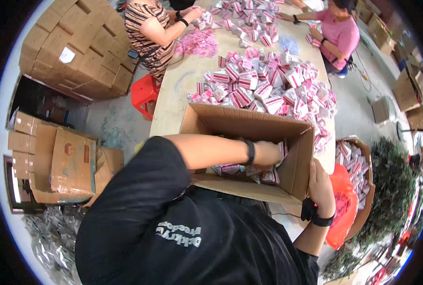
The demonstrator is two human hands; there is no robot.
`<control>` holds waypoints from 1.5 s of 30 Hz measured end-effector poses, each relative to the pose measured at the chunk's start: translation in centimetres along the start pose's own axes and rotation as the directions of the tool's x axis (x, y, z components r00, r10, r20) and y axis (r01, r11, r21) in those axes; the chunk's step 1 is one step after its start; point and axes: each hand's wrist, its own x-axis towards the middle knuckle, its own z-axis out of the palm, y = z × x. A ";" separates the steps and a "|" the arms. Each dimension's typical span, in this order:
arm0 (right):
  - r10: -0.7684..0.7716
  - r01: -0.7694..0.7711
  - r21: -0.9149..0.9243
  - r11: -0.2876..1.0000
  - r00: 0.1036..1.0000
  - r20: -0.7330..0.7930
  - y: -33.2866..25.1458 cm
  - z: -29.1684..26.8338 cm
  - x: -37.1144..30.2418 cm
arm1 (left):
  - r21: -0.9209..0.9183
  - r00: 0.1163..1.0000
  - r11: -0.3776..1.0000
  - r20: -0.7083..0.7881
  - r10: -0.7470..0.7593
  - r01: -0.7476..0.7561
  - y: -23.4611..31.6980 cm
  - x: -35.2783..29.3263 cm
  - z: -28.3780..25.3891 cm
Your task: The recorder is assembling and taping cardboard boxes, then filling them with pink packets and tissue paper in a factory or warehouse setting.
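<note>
An open cardboard box (249,116) stands at the near edge of the table, in front of my body. My left arm reaches across into it. Inside, my left hand (267,154) is closed near the right wall, its fingertips against a small pink-and-white packet (283,150); part of the fingers is hidden. More clear plastic packets (270,176) lie below that hand in the box. My right hand (321,186) holds the box from outside at its right end, fingers along the wall.
Beyond the box, a large heap of similar packets (263,83) covers the table (171,102). Two people (147,33) (337,31) work along its sides. A red stool (145,95) stands left; an orange-red plastic bag (339,204) and a carton of packets (363,190) stand right.
</note>
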 end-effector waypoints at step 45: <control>0.369 -0.324 0.266 0.908 0.919 -0.140 0.8 3.6 -4.4 | -0.708 0.643 0.706 -0.533 -0.550 0.017 -30.1 -22.8 -3.1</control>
